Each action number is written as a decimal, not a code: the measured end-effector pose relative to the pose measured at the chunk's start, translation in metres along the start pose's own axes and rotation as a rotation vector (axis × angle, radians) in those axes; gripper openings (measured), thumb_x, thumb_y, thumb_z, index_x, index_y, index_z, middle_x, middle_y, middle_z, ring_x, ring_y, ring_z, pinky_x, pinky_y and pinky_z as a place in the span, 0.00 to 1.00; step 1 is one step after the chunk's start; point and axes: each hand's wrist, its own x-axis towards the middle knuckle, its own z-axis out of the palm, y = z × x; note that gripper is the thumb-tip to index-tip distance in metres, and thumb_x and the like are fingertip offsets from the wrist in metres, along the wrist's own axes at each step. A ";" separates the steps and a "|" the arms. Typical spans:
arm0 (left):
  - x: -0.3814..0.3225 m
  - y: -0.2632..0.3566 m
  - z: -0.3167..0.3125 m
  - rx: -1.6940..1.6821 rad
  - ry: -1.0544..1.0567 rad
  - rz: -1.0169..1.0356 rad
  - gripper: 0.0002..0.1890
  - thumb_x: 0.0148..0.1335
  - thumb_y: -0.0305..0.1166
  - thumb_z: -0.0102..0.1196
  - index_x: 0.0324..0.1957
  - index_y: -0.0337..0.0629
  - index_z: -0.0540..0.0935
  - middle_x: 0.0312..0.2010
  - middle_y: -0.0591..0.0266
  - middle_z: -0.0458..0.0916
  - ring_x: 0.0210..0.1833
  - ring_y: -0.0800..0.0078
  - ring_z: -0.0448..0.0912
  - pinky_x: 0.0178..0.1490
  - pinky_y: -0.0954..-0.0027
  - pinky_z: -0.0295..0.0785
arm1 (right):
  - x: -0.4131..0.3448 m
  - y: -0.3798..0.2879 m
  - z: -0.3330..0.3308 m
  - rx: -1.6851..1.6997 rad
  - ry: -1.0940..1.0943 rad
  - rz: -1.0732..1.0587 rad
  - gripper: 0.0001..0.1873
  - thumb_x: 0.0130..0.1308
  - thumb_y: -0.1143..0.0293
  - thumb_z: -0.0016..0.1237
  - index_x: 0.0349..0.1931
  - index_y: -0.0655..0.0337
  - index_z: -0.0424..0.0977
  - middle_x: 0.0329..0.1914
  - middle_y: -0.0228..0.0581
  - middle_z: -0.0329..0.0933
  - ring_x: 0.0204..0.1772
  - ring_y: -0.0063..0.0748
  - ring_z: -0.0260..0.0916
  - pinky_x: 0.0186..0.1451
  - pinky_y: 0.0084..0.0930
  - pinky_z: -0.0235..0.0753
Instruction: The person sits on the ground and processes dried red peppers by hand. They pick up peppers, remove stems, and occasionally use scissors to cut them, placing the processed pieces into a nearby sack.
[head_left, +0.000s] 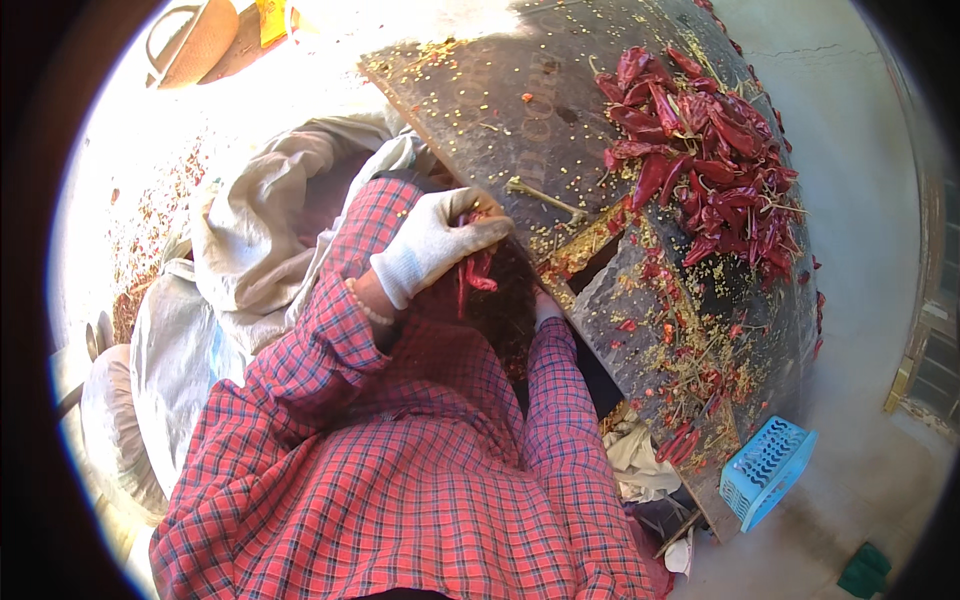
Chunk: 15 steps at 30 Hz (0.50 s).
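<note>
My left hand (442, 236), in a white knit glove, is closed around dried red chili pieces (478, 271) above my lap. Some of the red pieces hang out below its fingers. At the near edge of the dark board (495, 97), only the wrist part of my right hand (547, 306) shows. Its fingers are hidden under or behind that edge. On the board, a heap of dried red chilies (705, 150) lies to the right, with yellow seeds (577, 247) scattered around a dark rectangular opening (598, 264).
Red-handled scissors (679, 444) lie among stems near the board's lower end. A blue plastic basket (766, 472) leans at its corner. An open woven sack (255, 217) stands at my left; a wicker basket (199, 49) sits farther off. A dry stalk (546, 199) lies near the opening.
</note>
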 end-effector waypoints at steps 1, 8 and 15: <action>0.002 -0.005 0.001 0.037 0.000 -0.013 0.09 0.62 0.33 0.59 0.34 0.37 0.77 0.25 0.71 0.75 0.27 0.85 0.70 0.32 0.81 0.67 | 0.004 -0.006 0.001 -0.030 0.043 0.013 0.22 0.67 0.73 0.43 0.62 0.57 0.64 0.60 0.39 0.69 0.60 0.36 0.68 0.62 0.35 0.68; 0.009 -0.017 0.013 0.342 0.055 -0.185 0.07 0.60 0.29 0.61 0.33 0.35 0.79 0.24 0.70 0.77 0.27 0.86 0.71 0.31 0.80 0.68 | 0.008 0.001 0.002 -0.039 0.176 0.046 0.24 0.65 0.73 0.45 0.63 0.56 0.64 0.60 0.41 0.69 0.61 0.38 0.67 0.62 0.35 0.68; 0.013 -0.014 0.014 0.516 0.085 -0.215 0.06 0.54 0.26 0.65 0.28 0.36 0.81 0.20 0.70 0.77 0.24 0.88 0.70 0.27 0.80 0.67 | -0.087 0.025 0.037 0.072 0.232 -0.082 0.26 0.63 0.72 0.47 0.63 0.55 0.63 0.61 0.42 0.69 0.61 0.40 0.67 0.63 0.35 0.67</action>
